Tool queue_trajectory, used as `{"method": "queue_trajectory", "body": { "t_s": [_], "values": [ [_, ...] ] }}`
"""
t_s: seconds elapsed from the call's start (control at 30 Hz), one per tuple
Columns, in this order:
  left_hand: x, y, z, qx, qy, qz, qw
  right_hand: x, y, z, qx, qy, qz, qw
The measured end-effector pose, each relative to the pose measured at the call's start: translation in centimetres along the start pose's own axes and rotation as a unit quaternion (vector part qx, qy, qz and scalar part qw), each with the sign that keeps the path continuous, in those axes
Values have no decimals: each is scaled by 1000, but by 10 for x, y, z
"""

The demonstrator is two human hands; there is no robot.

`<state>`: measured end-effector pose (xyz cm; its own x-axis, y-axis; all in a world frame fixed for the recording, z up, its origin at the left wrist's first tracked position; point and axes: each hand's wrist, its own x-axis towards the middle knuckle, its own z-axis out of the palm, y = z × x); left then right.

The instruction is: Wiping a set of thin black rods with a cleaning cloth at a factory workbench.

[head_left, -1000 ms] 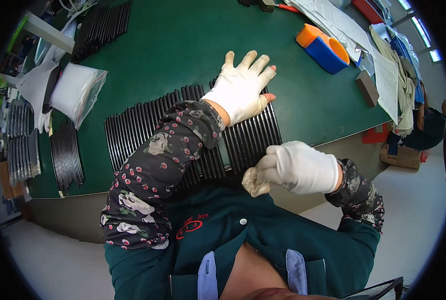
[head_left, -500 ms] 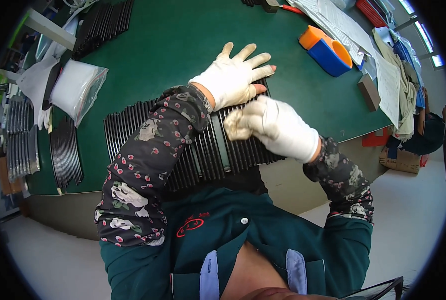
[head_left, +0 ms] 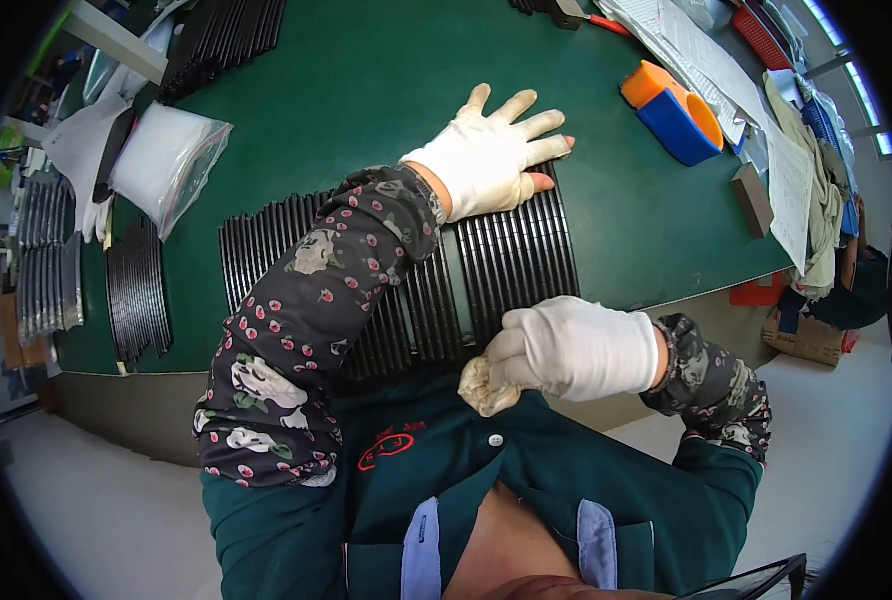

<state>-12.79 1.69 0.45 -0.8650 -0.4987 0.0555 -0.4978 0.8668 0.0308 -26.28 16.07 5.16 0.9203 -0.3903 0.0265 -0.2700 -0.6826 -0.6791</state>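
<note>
Rods (head_left: 518,265): black, side by side on green table (head_left: 656,235), roughly parallel, in groups with narrow gaps; near ends come toward the wearer's shirt (head_left: 606,440). Left forearm in patterned sleeve (head_left: 311,255) crosses over part of them, hiding some.

Left hand (head_left: 486,165): white glove, palm down over far ends of rods, fingers spread wide, gripping nothing. Thumb and one fingertip poke out bare. Right hand (head_left: 586,348): white glove, fingers curled tight, clamped on crumpled off-white cloth (head_left: 488,388), at near ends of rods, right side. Cloth touching rods or not: cannot tell. Hands well apart from each other.

Left of rods: thin dark bundle (head_left: 138,290), nearly upright to the wearer's view; beyond it, clear bag (head_left: 171,150) with white contents. Far beyond rods, to the left: dark pile (head_left: 231,40) of long pieces. Beyond rods, to the right: orange-and-blue holder (head_left: 678,125), then papers (head_left: 706,65) further out. Right of rods, well apart: grey-brown block (head_left: 752,200), just beside another sheet. Farther right of rods: beige fabric (head_left: 814,180), partly bunched.
</note>
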Motion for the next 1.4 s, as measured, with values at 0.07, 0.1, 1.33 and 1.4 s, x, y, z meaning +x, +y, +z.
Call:
{"method": "queue_trajectory", "body": {
  "t_s": [0.07,0.1,1.33,1.4],
  "values": [
    [-1,-2,0,5,-4,-3,1000,15,11,-12,-25,164,-18,986],
    [-1,-6,-1,18,-4,5,1000,25,20,-18,-47,323,-32,945],
    [-1,-2,2,-21,11,1,1000,-20,19,1,76,101,36,991],
    [-2,-3,-4,-17,9,-1,1000,-19,7,-9,97,77,-7,992]
  ]
}}
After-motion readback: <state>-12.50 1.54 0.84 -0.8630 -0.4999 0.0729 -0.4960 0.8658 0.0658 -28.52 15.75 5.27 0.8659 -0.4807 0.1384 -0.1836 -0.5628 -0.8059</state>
